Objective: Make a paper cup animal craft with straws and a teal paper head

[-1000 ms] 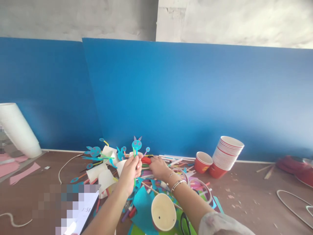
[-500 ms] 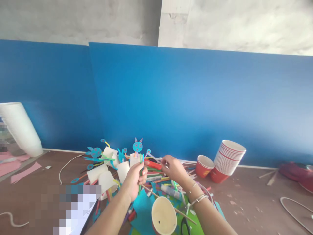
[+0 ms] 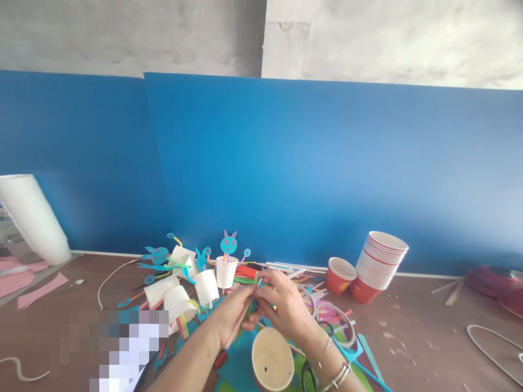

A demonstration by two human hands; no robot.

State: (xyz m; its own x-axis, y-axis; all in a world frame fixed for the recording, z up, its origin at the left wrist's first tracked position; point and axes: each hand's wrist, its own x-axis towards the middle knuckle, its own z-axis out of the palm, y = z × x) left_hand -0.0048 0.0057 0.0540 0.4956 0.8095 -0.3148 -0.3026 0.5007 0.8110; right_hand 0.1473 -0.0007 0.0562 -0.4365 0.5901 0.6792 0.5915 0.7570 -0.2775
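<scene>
My left hand [image 3: 233, 317] is closed around some thin green and blue straws [image 3: 257, 279], whose tips poke up between the two hands. Fingers bent, my right hand [image 3: 284, 306] meets it from the right and pinches at the same straws; the fingers hide much of them. Just below stands a paper cup [image 3: 273, 356] with small dark holes in its bottom, its mouth toward me. Behind the hands, a white cup [image 3: 226, 272] bears a blue cat-eared paper face [image 3: 229, 244] on a straw.
Several white cups [image 3: 206, 287] with blue paper shapes lie at the left. Loose straws, tape rolls [image 3: 337, 325] and scissors [image 3: 309, 375] crowd the middle. Stacked red-and-white cups [image 3: 379, 261] lean at the right, near a single red cup [image 3: 340, 276]. A white cup stack [image 3: 36, 220] stands far left.
My right hand has come left and down from beside the red item to join my left hand at the straws. My left hand has shifted slightly right and lower.
</scene>
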